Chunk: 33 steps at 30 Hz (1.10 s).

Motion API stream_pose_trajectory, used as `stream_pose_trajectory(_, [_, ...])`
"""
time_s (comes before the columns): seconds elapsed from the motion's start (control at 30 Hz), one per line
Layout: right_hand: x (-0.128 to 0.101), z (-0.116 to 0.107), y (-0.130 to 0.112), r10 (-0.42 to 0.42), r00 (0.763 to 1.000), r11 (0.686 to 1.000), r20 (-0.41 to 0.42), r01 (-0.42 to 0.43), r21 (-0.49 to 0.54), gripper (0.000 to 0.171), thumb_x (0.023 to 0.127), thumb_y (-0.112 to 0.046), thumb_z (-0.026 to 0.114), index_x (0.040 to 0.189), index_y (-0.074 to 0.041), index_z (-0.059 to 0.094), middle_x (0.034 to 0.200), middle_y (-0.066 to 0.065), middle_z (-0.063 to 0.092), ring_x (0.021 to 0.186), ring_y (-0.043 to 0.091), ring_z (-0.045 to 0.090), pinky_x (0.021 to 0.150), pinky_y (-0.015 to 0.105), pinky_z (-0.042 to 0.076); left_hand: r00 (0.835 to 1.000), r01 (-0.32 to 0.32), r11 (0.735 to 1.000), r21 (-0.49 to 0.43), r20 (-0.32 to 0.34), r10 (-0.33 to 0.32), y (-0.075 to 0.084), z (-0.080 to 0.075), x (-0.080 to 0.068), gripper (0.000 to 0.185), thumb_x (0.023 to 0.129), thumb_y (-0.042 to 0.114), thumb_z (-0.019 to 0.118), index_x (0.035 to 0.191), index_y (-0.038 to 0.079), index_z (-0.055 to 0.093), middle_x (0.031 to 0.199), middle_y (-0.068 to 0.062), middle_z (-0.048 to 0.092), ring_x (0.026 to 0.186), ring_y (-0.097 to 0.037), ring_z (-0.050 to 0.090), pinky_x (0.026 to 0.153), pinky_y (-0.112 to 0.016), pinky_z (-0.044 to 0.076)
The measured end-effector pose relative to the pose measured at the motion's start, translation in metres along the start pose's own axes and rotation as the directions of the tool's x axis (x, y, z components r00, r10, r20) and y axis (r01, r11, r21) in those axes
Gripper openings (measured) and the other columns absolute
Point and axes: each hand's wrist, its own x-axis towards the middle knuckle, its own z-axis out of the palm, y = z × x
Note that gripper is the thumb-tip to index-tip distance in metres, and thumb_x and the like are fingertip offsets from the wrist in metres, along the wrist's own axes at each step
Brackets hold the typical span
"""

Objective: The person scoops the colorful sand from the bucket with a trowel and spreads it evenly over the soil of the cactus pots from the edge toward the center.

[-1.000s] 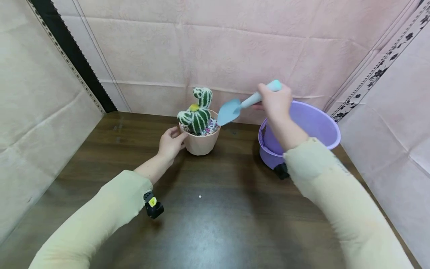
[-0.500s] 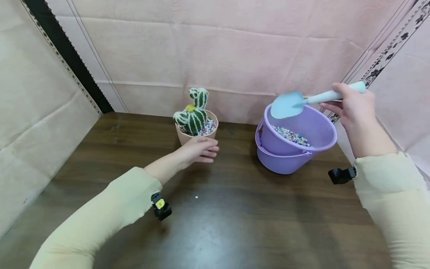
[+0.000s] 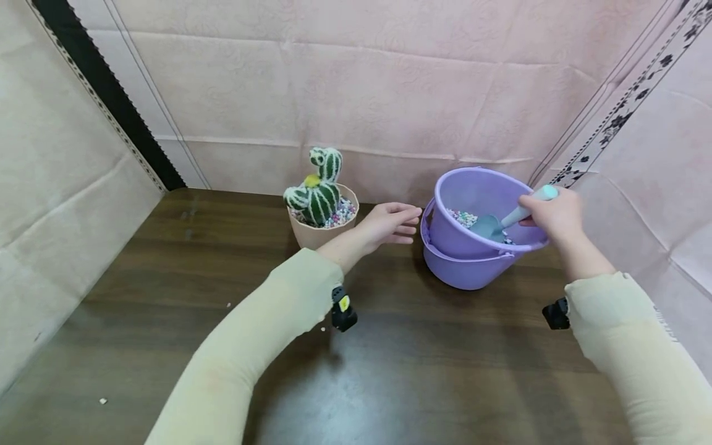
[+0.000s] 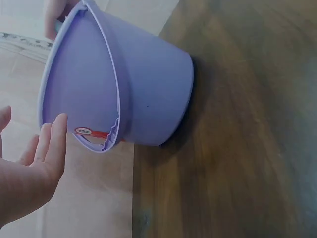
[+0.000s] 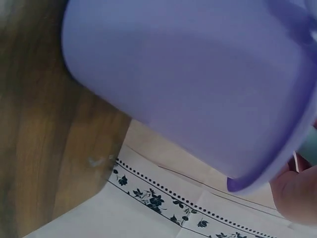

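Note:
My right hand (image 3: 558, 213) grips the pale blue handle of a small garden trowel (image 3: 517, 215), its blade down inside a purple bucket (image 3: 464, 272). Multicoloured small pebbles (image 3: 463, 217) lie in the bucket around the blade. In the right wrist view the bucket wall (image 5: 183, 89) covers most of the trowel; part of my right hand (image 5: 297, 193) shows at the rim. My left hand (image 3: 389, 222) is extended just left of the bucket, holding nothing. The left wrist view shows its fingers (image 4: 57, 144) stretched out near the bucket's rim. The bucket's handle hangs down along its side.
Left of the bucket, behind my left forearm, a knitted cactus (image 3: 322, 201) stands in a beige pot (image 3: 314, 236) with similar pebbles. A few white bits (image 3: 103, 401) lie on the dark wooden table (image 3: 423, 377). Pale cloth (image 3: 378, 93) hangs behind and at both sides.
My right hand swung the trowel from above the pot to the right, then lowered its blade into the bucket. My left hand left the pot's side and moved right towards the bucket.

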Motion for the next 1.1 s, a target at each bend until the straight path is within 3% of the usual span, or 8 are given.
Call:
stream_pose_trajectory(0.13, [0.001, 0.005, 0.001, -0.051, 0.999, 0.996, 0.019, 0.052, -0.067, 0.023, 0.083, -0.022, 0.059, 0.095, -0.004, 0.05, 0.056, -0.019, 0.052, 0.044, -0.002, 0.059, 0.052, 0.013, 0.054, 1.0, 0.001, 0.996, -0.086, -0.014, -0.002, 0.001, 0.012, 0.018, 0.045, 0.093, 0.017, 0.058, 0.134, 0.0, 0.046, 0.131, -0.024, 0.053, 0.107, -0.031, 0.059, 0.095, -0.04, 0.052])
stream_pose_trajectory(0.27, [0.001, 0.006, 0.0, -0.094, 0.992, 0.994, 0.081, 0.099, -0.053, 0.028, 0.085, -0.022, 0.06, 0.1, 0.001, 0.052, 0.059, -0.016, 0.057, 0.048, 0.003, 0.063, 0.054, 0.02, 0.057, 0.998, 0.02, 0.984, -0.176, -0.05, -0.029, 0.002, 0.029, 0.029, 0.048, 0.09, 0.013, 0.062, 0.133, 0.0, 0.044, 0.127, -0.023, 0.057, 0.095, -0.026, 0.063, 0.092, -0.038, 0.054])
stream_pose_trajectory(0.43, [-0.002, 0.004, 0.004, -0.083, 0.989, 0.996, 0.126, 0.079, 0.038, 0.021, 0.086, -0.018, 0.057, 0.097, -0.001, 0.05, 0.057, -0.016, 0.06, 0.05, 0.006, 0.065, 0.055, 0.022, 0.059, 0.994, 0.027, 0.968, -0.249, -0.096, -0.053, -0.001, 0.045, 0.035, 0.048, 0.087, 0.004, 0.064, 0.131, 0.001, 0.044, 0.121, -0.023, 0.059, 0.103, -0.034, 0.064, 0.087, -0.037, 0.057])
stream_pose_trajectory(0.63, [-0.004, 0.001, 0.008, -0.052, 0.988, 0.975, 0.147, 0.018, 0.223, 0.009, 0.086, -0.009, 0.054, 0.09, -0.004, 0.048, 0.056, -0.012, 0.062, 0.048, 0.009, 0.065, 0.051, 0.023, 0.058, 0.994, 0.029, 0.935, -0.354, -0.086, -0.064, -0.002, 0.047, 0.04, 0.05, 0.087, -0.003, 0.061, 0.133, 0.0, 0.042, 0.122, -0.022, 0.058, 0.11, -0.036, 0.06, 0.087, -0.036, 0.056])
stream_pose_trajectory(0.8, [-0.007, 0.006, 0.004, -0.054, 0.991, 0.95, 0.125, 0.013, 0.311, 0.008, 0.086, -0.008, 0.055, 0.088, -0.005, 0.048, 0.058, -0.01, 0.06, 0.048, 0.01, 0.065, 0.052, 0.024, 0.058, 0.99, 0.042, 0.921, -0.388, -0.106, -0.09, 0.001, 0.047, 0.039, 0.052, 0.087, -0.006, 0.059, 0.135, 0.001, 0.04, 0.118, -0.021, 0.058, 0.094, -0.027, 0.065, 0.088, -0.036, 0.056])
stream_pose_trajectory(0.87, [-0.009, 0.008, 0.004, -0.048, 0.993, 0.935, 0.112, 0.005, 0.355, 0.007, 0.085, -0.007, 0.055, 0.085, -0.007, 0.049, 0.057, -0.009, 0.06, 0.047, 0.01, 0.065, 0.051, 0.024, 0.058, 0.989, 0.037, 0.918, -0.396, -0.12, -0.092, 0.001, 0.049, 0.038, 0.052, 0.087, -0.007, 0.059, 0.134, 0.001, 0.04, 0.11, -0.019, 0.058, 0.082, -0.022, 0.064, 0.088, -0.036, 0.056])
stream_pose_trajectory(0.93, [-0.01, 0.009, 0.004, -0.032, 0.994, 0.901, 0.104, -0.017, 0.434, 0.007, 0.085, -0.004, 0.055, 0.082, -0.007, 0.049, 0.056, -0.006, 0.06, 0.046, 0.012, 0.064, 0.049, 0.025, 0.058, 0.987, 0.031, 0.916, -0.4, -0.132, -0.091, 0.002, 0.051, 0.038, 0.051, 0.086, -0.008, 0.058, 0.133, 0.001, 0.04, 0.101, -0.017, 0.057, 0.074, -0.018, 0.06, 0.088, -0.037, 0.056])
stream_pose_trajectory(1.1, [-0.012, 0.005, 0.005, 0.014, 0.996, 0.768, 0.089, -0.067, 0.636, 0.01, 0.085, 0.002, 0.053, 0.078, -0.004, 0.048, 0.06, -0.002, 0.057, 0.049, 0.013, 0.065, 0.049, 0.024, 0.058, 0.987, 0.031, 0.918, -0.395, -0.131, -0.09, 0.002, 0.055, 0.038, 0.05, 0.087, -0.008, 0.057, 0.133, 0.001, 0.039, 0.097, -0.014, 0.055, 0.071, -0.016, 0.059, 0.088, -0.036, 0.056])
